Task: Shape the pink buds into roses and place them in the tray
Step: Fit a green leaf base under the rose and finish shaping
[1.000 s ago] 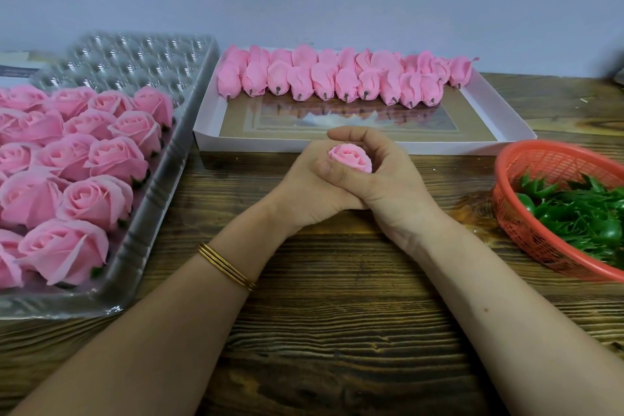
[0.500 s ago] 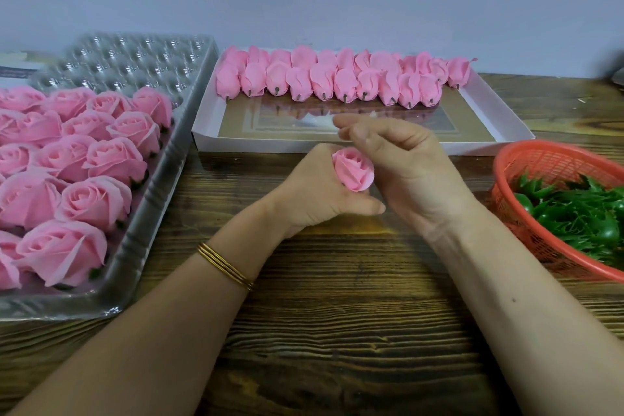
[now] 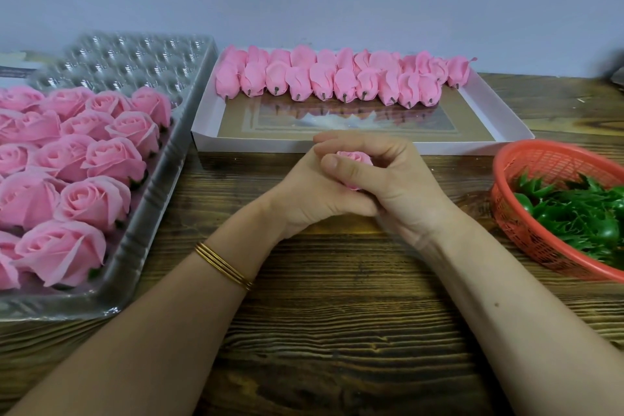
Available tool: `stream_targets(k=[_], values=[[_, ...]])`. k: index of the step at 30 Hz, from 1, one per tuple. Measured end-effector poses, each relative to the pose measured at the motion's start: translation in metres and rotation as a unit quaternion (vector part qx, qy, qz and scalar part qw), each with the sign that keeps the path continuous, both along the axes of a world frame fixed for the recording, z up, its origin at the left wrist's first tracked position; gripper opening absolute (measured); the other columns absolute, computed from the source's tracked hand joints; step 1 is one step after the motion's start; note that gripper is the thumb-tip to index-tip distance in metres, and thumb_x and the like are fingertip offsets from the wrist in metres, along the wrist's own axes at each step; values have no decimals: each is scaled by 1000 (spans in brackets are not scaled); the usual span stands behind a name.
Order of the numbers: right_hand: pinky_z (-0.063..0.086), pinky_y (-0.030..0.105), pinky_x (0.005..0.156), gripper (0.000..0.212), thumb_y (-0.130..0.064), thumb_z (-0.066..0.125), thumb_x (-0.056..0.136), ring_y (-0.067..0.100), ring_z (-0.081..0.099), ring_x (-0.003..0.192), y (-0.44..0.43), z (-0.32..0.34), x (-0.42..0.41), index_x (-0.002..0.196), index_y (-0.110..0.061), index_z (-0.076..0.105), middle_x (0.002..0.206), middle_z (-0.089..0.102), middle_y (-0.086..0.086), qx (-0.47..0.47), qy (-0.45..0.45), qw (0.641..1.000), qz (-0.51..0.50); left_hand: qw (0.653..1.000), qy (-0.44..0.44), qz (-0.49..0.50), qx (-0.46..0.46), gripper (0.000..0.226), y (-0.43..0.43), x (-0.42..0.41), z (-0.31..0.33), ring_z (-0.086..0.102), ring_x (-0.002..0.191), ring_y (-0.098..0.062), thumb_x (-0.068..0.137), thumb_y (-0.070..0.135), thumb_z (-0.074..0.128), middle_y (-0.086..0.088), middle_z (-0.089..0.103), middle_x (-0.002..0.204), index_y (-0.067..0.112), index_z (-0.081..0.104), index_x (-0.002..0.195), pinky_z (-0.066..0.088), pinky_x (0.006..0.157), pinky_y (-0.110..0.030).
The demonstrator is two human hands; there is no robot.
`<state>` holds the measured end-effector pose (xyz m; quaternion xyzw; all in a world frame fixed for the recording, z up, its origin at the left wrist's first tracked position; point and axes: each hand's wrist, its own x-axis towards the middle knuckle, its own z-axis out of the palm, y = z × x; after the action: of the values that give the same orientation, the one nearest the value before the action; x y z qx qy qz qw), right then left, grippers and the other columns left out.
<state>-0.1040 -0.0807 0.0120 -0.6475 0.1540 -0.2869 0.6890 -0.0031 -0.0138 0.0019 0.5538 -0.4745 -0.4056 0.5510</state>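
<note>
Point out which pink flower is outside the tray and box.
The bud gripped by the left hand and right hand; all others lie in the tray or box.

Left hand (image 3: 304, 192) and right hand (image 3: 401, 186) meet, fingers (image 3: 358, 141) curled round one pink bud (image 3: 354, 157).

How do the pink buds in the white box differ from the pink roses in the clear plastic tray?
The buds are closed and long; the roses are open, with layered petals spread wide. The buds lie on their sides in rows, dark stem ends toward the camera; the roses sit facing up. The roses show green bases beneath; the buds show none. Both share the same pink.
</note>
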Motion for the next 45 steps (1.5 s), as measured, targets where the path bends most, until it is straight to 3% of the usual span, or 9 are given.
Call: stream_targets(k=[3, 10, 19, 22, 28, 32, 35, 39, 45], values=[[47, 34, 103, 14, -13, 75, 71, 11, 66, 102, 1, -1, 0, 80, -23, 80, 99, 75, -3, -3, 0, 1000, 1, 1000, 18, -5, 5, 35, -1, 1, 0, 55, 83, -30, 54, -9, 69, -33, 57, 83, -22, 55, 84, 47, 79, -47], [44, 44, 107, 31, -24, 69, 79, 14, 62, 109, 6, -1, 1, 110, -25, 70, 114, 69, 6, -85, 46, 995, -20, 998, 44, -28, -32, 27, 0, 4, 0, 58, 67, -12, 55, -15, 63, 0, 58, 61, 10, 58, 64, 47, 62, -22], [29, 16, 110, 53, -45, 58, 83, 0, 46, 124, 4, 0, -5, 134, -30, 55, 129, 48, -1, -245, 146, 958, -15, 998, 44, -22, -33, 24, -1, 9, -3, 54, 77, -19, 61, -10, 63, -15, 52, 77, -20, 53, 80, 46, 63, -22], [32, 20, 110, 51, -43, 59, 82, 2, 48, 123, 3, -1, -6, 131, -28, 58, 127, 51, -1, -231, 129, 964, -28, 997, 57, -38, -43, 14, -1, 9, -4, 60, 74, -14, 62, -12, 66, -9, 61, 71, -7, 63, 75, 48, 64, -20], [40, 60, 106, 34, -28, 61, 82, 41, 59, 115, -2, 5, -4, 111, -14, 70, 110, 68, 22, 3, 10, 997, -79, 995, 64, -70, -16, 30, -3, 12, -7, 55, 49, -1, 71, -24, 66, 10, 57, 52, 5, 62, 79, 46, 53, -15], [45, 51, 100, 28, -18, 67, 77, 31, 65, 97, -2, 6, -4, 103, -10, 72, 93, 70, 14, 40, -4, 997, -62, 997, 57, -55, -20, 39, -3, 11, -5, 60, 63, -16, 69, -21, 70, -16, 61, 69, -20, 53, 104, 52, 62, -28], [48, 47, 97, 21, -15, 71, 74, 24, 63, 93, 0, 3, -1, 94, -14, 74, 92, 70, 13, 16, -12, 998, -60, 997, 57, -47, -31, 35, -2, 7, 1, 63, 90, -41, 68, -25, 68, -38, 62, 98, -7, 67, 98, 52, 88, -53], [47, 47, 98, 17, -15, 75, 71, 22, 63, 95, 3, 1, 1, 88, -17, 75, 96, 71, 10, -43, -3, 996, -76, 997, 45, -49, -32, 57, -1, 5, -1, 54, 55, -2, 66, -29, 63, 11, 57, 52, 25, 62, 48, 45, 55, -15], [51, 43, 99, 22, -1, 78, 75, 19, 66, 96, 4, -1, 0, 93, -13, 74, 101, 72, 12, -61, 14, 995, -82, 998, 37, -29, -40, 32, -1, 4, 0, 61, 75, -13, 52, -15, 69, 0, 63, 70, 12, 65, 69, 53, 70, -25]])
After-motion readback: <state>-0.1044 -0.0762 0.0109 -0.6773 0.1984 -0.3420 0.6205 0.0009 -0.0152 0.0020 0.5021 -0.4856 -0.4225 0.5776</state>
